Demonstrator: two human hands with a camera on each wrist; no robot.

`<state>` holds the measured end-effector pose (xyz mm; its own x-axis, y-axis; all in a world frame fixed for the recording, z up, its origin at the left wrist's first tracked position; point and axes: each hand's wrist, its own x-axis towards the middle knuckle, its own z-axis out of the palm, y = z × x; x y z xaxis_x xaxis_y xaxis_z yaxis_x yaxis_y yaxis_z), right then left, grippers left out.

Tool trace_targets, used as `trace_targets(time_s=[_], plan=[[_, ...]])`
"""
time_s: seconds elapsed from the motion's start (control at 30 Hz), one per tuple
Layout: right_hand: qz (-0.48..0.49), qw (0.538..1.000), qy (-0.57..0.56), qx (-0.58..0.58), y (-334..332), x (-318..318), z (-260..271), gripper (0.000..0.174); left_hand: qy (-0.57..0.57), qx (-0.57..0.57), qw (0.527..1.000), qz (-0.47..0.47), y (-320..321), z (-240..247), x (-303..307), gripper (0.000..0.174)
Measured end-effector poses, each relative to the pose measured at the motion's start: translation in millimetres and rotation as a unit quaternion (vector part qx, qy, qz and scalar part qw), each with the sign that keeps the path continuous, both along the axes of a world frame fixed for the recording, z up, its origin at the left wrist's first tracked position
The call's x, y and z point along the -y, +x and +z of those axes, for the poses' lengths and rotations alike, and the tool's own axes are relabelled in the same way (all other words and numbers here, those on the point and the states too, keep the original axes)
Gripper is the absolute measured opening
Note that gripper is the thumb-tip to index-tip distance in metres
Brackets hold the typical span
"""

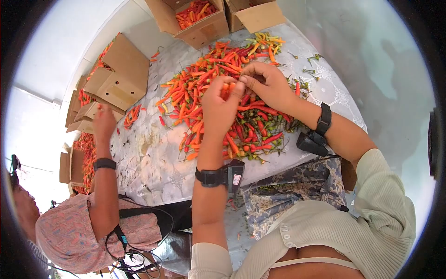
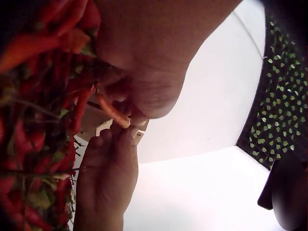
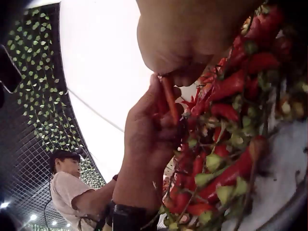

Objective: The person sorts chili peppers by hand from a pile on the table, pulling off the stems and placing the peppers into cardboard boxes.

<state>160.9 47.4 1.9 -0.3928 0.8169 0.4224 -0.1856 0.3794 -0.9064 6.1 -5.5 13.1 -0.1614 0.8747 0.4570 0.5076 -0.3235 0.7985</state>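
Both hands meet over a heap of red and orange chili peppers [image 1: 204, 83] with green stems. My left hand [image 1: 219, 107] holds an orange-red chili pepper [image 3: 169, 98] in its curled fingers. The same chili slants between the two hands in the left wrist view. At one end of that chili my right hand [image 1: 274, 88] pinches with thumb and forefinger, and the fingertips of both hands almost meet. The fingers hide part of the chili's ends.
Cardboard boxes [image 1: 123, 69] of chilies line the table's left side and far edge. Yellow chilies [image 1: 267, 42] lie at the far end of the heap, loose green stems [image 1: 312, 65] to the right. Another person's hand [image 1: 104, 123] is by the left boxes. A patterned cloth [image 1: 292, 186] hangs in front.
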Motion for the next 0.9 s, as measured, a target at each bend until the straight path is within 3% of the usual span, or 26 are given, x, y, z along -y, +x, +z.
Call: trace_targets(time_s=[0.07,0.27,0.37,0.7,0.8,0.9], plan=[[-0.041,0.998,0.038,0.002,0,-1,-3,0.016,0.019,-0.079,0.997,-0.02,5,3,5,0.029],[-0.016,0.998,0.064,-0.011,0,-4,-1,0.018,0.001,-0.021,0.999,-0.034,4,3,5,0.03],[-0.019,0.994,0.094,0.053,5,-11,0,0.02,0.001,-0.042,0.999,-0.026,3,2,5,0.029],[0.139,0.988,-0.068,0.009,14,-18,5,0.022,0.04,-0.068,0.994,-0.074,1,1,4,0.024],[0.169,0.977,-0.127,0.0,13,-21,3,0.025,0.004,0.025,0.995,-0.094,-4,-9,-1,0.026],[0.204,0.959,-0.192,-0.034,14,-22,2,0.025,0.016,0.046,0.993,-0.105,-4,-8,-2,0.023]])
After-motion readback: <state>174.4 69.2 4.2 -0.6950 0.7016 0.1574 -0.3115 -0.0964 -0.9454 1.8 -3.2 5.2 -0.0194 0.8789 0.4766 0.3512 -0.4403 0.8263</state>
